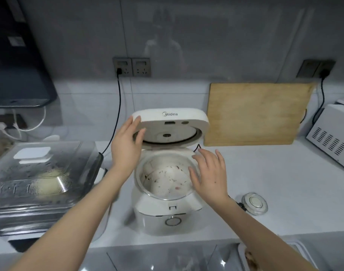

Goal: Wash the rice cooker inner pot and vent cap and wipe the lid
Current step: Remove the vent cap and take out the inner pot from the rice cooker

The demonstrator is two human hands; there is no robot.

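White countertop – rice cooker, lid up, grey wall.

Both forearms are bare to the frame edge (a dark wristband on the right).

Both bare forearms are reaching forward, the left hand lying flat with fingers extended and raised, the right hand hovering lower, fingers spread, palm down.
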